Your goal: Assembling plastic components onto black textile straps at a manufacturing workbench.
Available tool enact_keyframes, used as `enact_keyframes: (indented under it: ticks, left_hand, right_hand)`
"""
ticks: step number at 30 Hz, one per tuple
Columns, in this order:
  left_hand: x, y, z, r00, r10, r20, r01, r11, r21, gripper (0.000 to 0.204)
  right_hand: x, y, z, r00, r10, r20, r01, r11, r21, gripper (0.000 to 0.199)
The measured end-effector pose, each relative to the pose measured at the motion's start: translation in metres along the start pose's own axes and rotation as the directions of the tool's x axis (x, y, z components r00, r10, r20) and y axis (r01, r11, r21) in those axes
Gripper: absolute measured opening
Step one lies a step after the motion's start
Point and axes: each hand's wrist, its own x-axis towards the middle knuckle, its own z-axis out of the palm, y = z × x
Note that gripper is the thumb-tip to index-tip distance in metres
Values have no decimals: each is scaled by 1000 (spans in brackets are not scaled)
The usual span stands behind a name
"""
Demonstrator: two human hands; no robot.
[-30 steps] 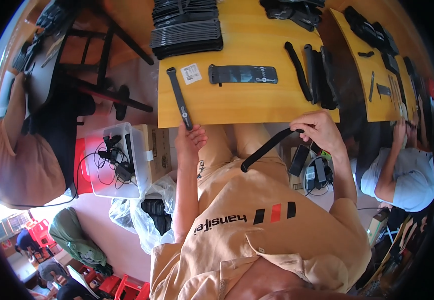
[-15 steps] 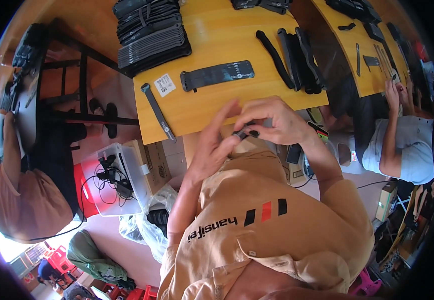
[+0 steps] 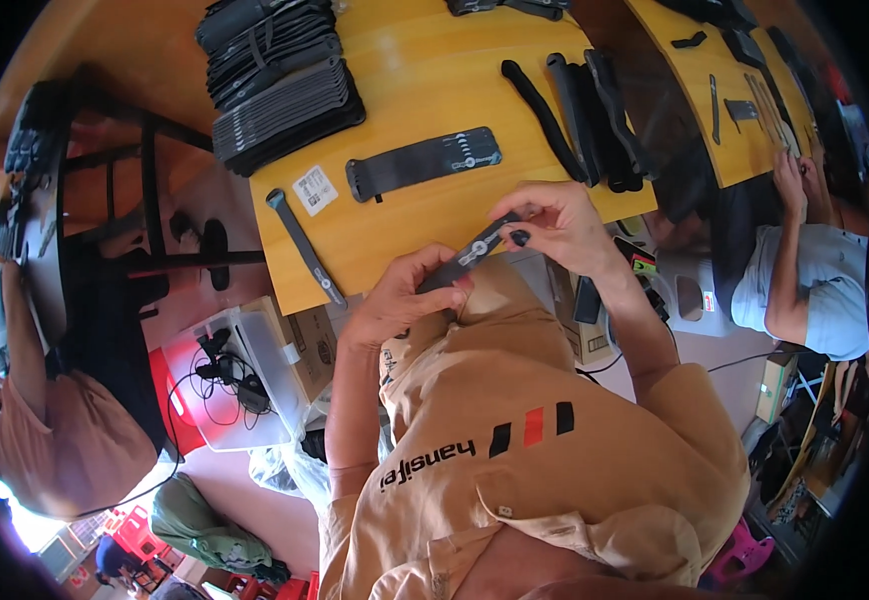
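I hold a flat black strap [image 3: 475, 252] between both hands just over the near edge of the yellow table [image 3: 425, 80]. My left hand [image 3: 400, 298] grips its lower end and my right hand [image 3: 553, 225] pinches its upper end. A wider black strap with light markings [image 3: 425, 163] lies flat on the table above my hands. A thin black strip [image 3: 303, 245] rests at the table's left edge beside a small white label [image 3: 316, 189].
A stack of black straps [image 3: 280, 85] sits at the table's far left, and several curved black pieces [image 3: 585, 115] at the right. A clear bin with cables [image 3: 240, 385] stands on the floor. Another person [image 3: 805, 270] works at the right table; someone sits at the left [image 3: 50, 440].
My right hand brought the black strap up from below the table edge, and my left hand left the table edge and took hold of its other end. The view shifted.
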Motion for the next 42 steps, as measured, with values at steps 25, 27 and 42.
enact_keyframes:
  ticks: [25, 27, 42]
  left_hand:
    - [37, -26, -75, 664, 221, -714, -77, 970, 229, 10]
    - [38, -27, -75, 625, 278, -729, -33, 943, 331, 11]
    - [52, -31, -74, 504, 375, -778, 88, 874, 478, 14]
  right_hand:
    - [52, 105, -17, 886, 10, -463, 22, 998, 63, 10]
    - [55, 105, -17, 875, 53, -481, -40, 999, 36, 10]
    - [66, 91, -15, 785, -49, -618, -121, 965, -232, 13]
